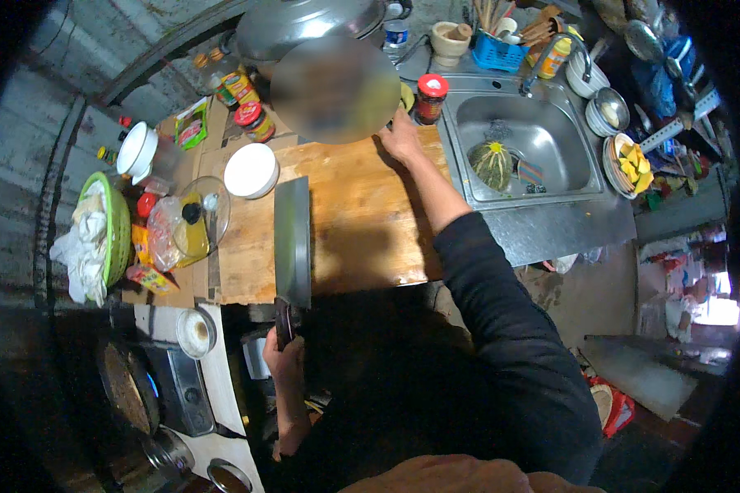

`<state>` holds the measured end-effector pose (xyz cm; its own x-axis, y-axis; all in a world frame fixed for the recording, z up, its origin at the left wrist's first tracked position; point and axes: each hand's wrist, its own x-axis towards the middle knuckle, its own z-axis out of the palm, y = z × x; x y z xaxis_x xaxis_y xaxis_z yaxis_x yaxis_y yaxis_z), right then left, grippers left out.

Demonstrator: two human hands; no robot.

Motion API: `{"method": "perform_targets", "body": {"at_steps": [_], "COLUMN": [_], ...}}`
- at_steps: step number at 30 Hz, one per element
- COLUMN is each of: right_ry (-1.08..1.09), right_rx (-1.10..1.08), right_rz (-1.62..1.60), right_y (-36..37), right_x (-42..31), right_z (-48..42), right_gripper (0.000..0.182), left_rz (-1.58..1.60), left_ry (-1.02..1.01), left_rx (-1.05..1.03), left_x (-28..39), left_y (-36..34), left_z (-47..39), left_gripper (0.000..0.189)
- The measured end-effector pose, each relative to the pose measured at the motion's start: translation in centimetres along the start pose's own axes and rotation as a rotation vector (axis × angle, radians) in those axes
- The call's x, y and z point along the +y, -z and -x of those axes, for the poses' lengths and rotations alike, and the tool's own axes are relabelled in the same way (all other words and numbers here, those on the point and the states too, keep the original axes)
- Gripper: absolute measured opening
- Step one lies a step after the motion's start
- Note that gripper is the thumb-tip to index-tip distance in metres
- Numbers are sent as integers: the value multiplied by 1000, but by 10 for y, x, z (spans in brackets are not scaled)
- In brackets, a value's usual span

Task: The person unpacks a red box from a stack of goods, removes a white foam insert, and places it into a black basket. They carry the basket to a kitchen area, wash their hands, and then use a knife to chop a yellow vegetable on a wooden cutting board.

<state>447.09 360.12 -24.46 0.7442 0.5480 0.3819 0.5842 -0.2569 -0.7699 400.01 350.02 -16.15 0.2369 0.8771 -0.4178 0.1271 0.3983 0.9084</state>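
My left hand (pixel 283 354) grips the dark handle of a kitchen cleaver (pixel 293 240) at the near edge of a wooden cutting board (pixel 370 209). The wide blade points away from me, above the left part of the board. My right hand (pixel 401 138) reaches to the board's far right corner. A blurred patch covers what lies by its fingertips, so I cannot tell whether it holds anything. Just beyond that hand a yellow-green curved piece (pixel 407 97) shows. A red-lidded jar (pixel 431 98) stands close to its right. Left of the blade is a white bowl (pixel 251 171).
To the right, a steel sink (pixel 530 191) holds a striped green squash (pixel 491 165). Yellow chunks (pixel 634 167) fill a bowl beyond it. At left are a green basket (pixel 118 228) of white cloths and a lit gas stove (pixel 188 388) with a pan (pixel 128 388).
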Motion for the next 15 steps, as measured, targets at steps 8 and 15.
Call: {"method": "perform_targets", "body": {"at_steps": [8, 15], "right_ry": [-50, -258], "right_rx": [-262, -389], "right_rz": [-213, -217], "right_y": [0, 147], "right_x": [-20, -46], "right_z": [73, 149], "right_gripper": [36, 33], "left_rz": [-116, -248], "left_ry": [-113, -76], "left_rx": [-23, 14], "left_x": [-19, -32], "left_y": [-9, -53], "left_z": [-21, -55], "left_gripper": [19, 23]}}
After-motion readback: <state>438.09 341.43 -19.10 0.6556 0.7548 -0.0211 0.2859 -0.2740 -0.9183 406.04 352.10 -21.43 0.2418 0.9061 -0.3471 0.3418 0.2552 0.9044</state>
